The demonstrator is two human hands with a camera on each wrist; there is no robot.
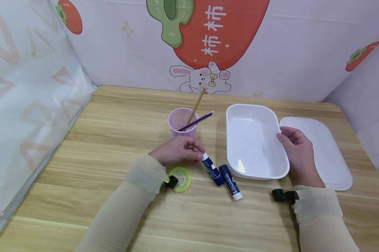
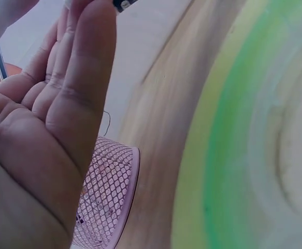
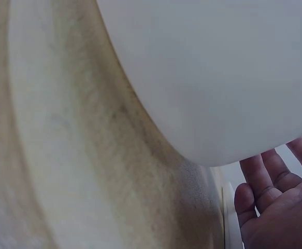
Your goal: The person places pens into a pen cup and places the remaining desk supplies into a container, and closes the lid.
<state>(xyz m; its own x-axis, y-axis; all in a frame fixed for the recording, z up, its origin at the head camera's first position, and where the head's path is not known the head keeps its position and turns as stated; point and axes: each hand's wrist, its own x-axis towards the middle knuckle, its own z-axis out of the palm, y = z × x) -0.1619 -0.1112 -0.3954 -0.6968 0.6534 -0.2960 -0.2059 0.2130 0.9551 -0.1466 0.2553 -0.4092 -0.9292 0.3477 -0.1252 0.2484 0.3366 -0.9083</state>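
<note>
My left hand (image 1: pixel 180 150) pinches the white end of a dark blue glue stick (image 1: pixel 212 169), which slants over the table. In the left wrist view the palm (image 2: pixel 31 145) shows, while the glue stick is mostly out of frame. A second glue stick (image 1: pixel 230 182) lies beside the first. Below the left wrist is a yellow-green tape roll (image 1: pixel 185 179), looming large in that wrist view. My right hand (image 1: pixel 298 152) holds the right rim of a white plastic box (image 1: pixel 255 143), thumb at the rim. From the right wrist, its fingers (image 3: pixel 257 179) appear against the outer wall.
A pink mesh pen cup (image 1: pixel 183 131) with a few pencils leaning in it stands behind the left hand. The white lid (image 1: pixel 324 154) lies right of the box, partly behind the right hand. Printed cloth (image 1: pixel 287 52) borders the wooden table (image 1: pixel 114 140).
</note>
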